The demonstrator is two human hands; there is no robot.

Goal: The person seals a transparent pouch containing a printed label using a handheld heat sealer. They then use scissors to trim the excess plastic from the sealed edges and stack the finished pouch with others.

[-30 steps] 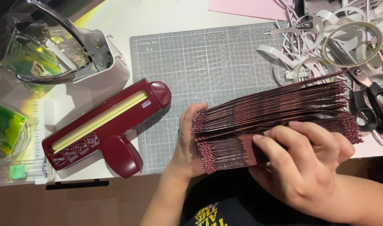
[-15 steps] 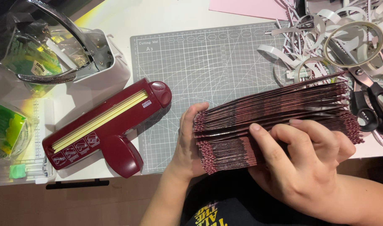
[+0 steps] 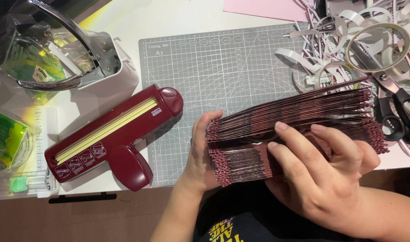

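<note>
Both hands on a thick stack of dark red paper strips (image 3: pixel 299 121), lower right of frame, held over the near edge of the grey cutting mat (image 3: pixel 223 67). Left hand (image 3: pixel 200 157) cups the stack's left end, fingers wrapped behind it. Right hand (image 3: pixel 321 175) lies on top, fingers (image 3: pixel 294 141) spread and pressed onto the strips. Dark red paper punch (image 3: pixel 115 134) left of centre on the white surface (image 3: pixel 169 18). Scissors (image 3: pixel 393 103) and white paper scraps (image 3: pixel 330 49) upper right.
</note>
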